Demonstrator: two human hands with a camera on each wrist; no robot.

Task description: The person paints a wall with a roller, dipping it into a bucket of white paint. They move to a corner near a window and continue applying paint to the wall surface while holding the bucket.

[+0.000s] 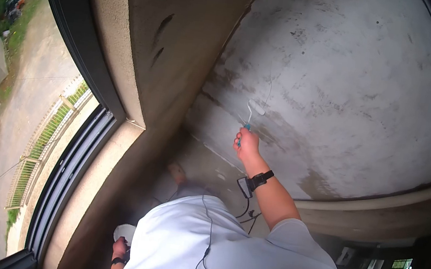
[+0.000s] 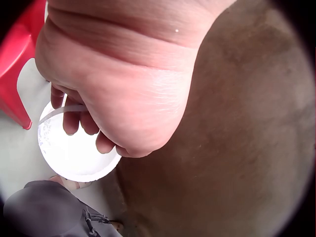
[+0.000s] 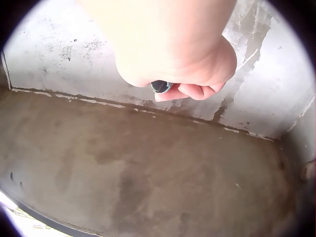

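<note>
My right hand (image 1: 247,144) is raised and grips the teal handle (image 1: 247,127) of a small paint roller (image 1: 256,107), whose white sleeve lies against the stained grey wall (image 1: 353,82). In the right wrist view my right hand (image 3: 190,74) curls round the dark butt of the handle (image 3: 161,86). Down by my side, my left hand (image 1: 120,248) holds a white bucket (image 1: 124,230). In the left wrist view its fingers (image 2: 71,121) hook round the thin white bail (image 2: 61,110) of the bucket (image 2: 74,155), which holds white paint.
A rough brown beam or ledge (image 1: 146,43) runs beside the wall, with a dark window frame (image 1: 67,164) to its left. A red plastic stool (image 2: 17,64) stands near the bucket. A pale pipe (image 1: 375,202) crosses at lower right.
</note>
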